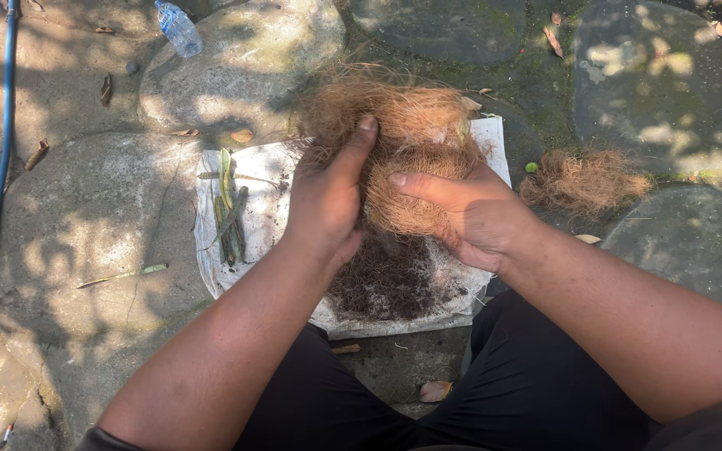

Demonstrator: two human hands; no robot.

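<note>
Both my hands, left (325,200) and right (470,213), grip shut on the fibre (411,150) above the sheet (265,179). I should tease gently, keeping crumbs (386,280) falling on it.

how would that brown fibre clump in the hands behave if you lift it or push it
The fibre clump probably feels light and springy: it is airy, with stray strands. It likely squashes, since the left hand and right hand press into it. It may shed; dark crumbs lie on the white sheet beneath.
</note>
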